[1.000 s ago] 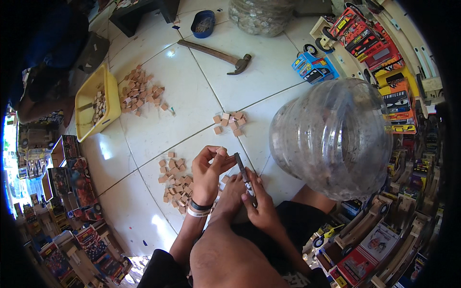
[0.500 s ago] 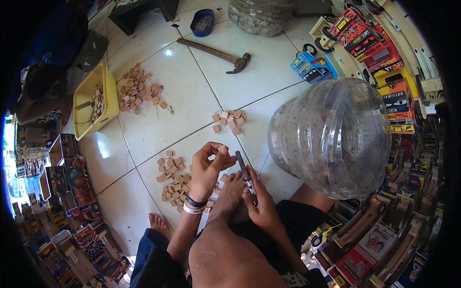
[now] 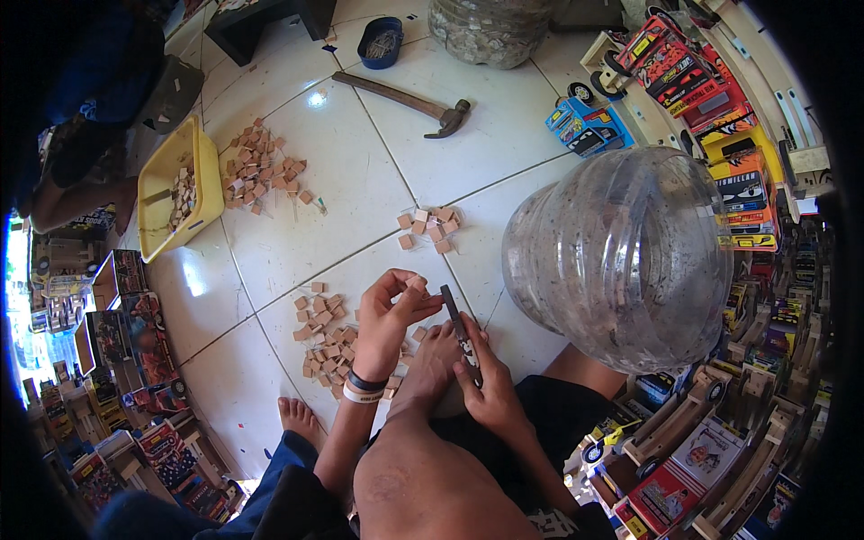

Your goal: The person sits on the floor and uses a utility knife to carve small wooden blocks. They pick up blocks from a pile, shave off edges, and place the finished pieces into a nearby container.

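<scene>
My left hand (image 3: 389, 315) is raised over the floor, thumb and fingertips pinched round a small pale piece that looks like a wooden block; the fingers mostly cover it. My right hand (image 3: 490, 387) grips a narrow dark bar-shaped tool (image 3: 454, 310), whose far end points up beside the left fingertips. Its exact kind is not clear. Below and left of my left hand lies a pile of small wooden blocks (image 3: 335, 346), some with clear plastic-like bits. Farther ahead sits a smaller cluster of blocks (image 3: 432, 225).
A large clear plastic container (image 3: 612, 261) stands at right. Ahead lie a hammer (image 3: 405, 101) and a blue tray (image 3: 380, 43). At left are another block heap (image 3: 261, 166) and a yellow basin (image 3: 209, 202), near a seated person (image 3: 85, 180). Toy trucks (image 3: 589, 126) crowd both sides.
The dark tool has tilted slightly and shifted a little in my right hand. My left hand has hardly moved. Blue trouser cloth now shows at lower left.
</scene>
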### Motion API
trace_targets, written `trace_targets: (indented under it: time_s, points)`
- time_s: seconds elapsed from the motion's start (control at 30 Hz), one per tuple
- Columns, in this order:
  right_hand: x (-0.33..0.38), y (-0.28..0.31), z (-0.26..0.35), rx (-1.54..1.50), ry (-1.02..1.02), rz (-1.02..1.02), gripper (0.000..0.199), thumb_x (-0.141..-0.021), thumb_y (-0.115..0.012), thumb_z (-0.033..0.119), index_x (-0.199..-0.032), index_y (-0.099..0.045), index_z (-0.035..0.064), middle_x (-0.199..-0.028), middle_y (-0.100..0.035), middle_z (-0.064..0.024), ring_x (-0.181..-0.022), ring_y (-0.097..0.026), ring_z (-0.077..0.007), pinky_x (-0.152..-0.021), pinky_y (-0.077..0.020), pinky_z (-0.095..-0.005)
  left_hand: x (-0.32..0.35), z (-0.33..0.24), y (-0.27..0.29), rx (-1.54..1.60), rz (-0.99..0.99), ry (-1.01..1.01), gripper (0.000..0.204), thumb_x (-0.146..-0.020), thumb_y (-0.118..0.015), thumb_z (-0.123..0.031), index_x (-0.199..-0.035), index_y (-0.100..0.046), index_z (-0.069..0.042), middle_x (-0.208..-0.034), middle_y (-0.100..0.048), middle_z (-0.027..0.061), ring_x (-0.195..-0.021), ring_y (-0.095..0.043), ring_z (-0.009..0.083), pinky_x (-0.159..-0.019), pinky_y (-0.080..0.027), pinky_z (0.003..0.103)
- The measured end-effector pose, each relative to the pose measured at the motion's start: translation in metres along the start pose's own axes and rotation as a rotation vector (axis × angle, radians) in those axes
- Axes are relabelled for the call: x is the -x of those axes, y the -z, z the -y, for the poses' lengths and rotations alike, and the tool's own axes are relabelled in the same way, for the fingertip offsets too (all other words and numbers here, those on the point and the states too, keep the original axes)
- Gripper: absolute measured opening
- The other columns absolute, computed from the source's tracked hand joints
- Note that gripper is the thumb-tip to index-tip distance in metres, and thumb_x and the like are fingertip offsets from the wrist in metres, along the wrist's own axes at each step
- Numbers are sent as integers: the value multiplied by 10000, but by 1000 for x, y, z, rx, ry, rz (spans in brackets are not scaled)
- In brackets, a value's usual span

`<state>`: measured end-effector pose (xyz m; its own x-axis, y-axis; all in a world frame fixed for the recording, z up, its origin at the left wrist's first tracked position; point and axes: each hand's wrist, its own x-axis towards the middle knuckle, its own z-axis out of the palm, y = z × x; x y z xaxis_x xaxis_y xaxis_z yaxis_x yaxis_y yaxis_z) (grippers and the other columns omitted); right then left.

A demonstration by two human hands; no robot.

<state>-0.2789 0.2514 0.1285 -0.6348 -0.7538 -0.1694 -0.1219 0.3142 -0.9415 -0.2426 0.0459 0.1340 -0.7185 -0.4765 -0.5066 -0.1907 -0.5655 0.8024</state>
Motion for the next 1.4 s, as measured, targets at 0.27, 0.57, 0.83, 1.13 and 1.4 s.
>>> trace_targets:
  time_s: [0.27, 0.57, 0.83, 1.13, 1.4]
  points:
    - [5, 0, -3, -66, -19, -18, 658, -1054, -613, 110, -1650, -339, 59, -1463, -554, -287, -1376, -541, -449, -1155, -412, -539, -11, 13, 5, 75, 174, 109, 288, -1026, -751, -167, -1234, -701, 25, -1093, -762, 95, -989, -749, 182, -919, -622, 344]
    - [17, 16, 1, -1436, -571, 398, 401, -1070, -684, 302, -1355, -454, 138, -1034, -491, -33, -872, -492, -133, -781, -477, -359, -3, 5, 4, 128, 183, 206, 270, -1011, -775, -162, -1223, -727, -1, -1026, -760, 39, -901, -724, 137, -840, -612, 305]
    - [15, 27, 3, -1139, -619, 341, 516, -1085, -645, 209, -1515, -392, 78, -1223, -642, -129, -1109, -666, -223, -990, -544, -402, -5, 16, 3, 212, 58, 76, 205, -1047, -735, -181, -1192, -738, -37, -1049, -755, 35, -975, -714, 139, -892, -605, 318]
    - [7, 32, -4, -698, -679, 203, 632, -1097, -555, 82, -1664, -283, 131, -1417, -627, -153, -1326, -624, -261, -1039, -546, -422, -10, 17, 11, 78, 106, 95, 232, -1023, -763, -193, -1167, -768, -12, -1077, -767, 63, -961, -721, 162, -919, -621, 352]
    - [4, 35, 32, -924, -768, 263, 569, -1108, -590, 159, -1615, -332, 137, -1413, -659, -87, -1272, -656, -241, -987, -567, -437, -4, 22, 0, -51, 129, -7, 178, -1003, -784, -153, -1094, -789, 0, -1059, -789, 61, -990, -693, 128, -951, -543, 303]
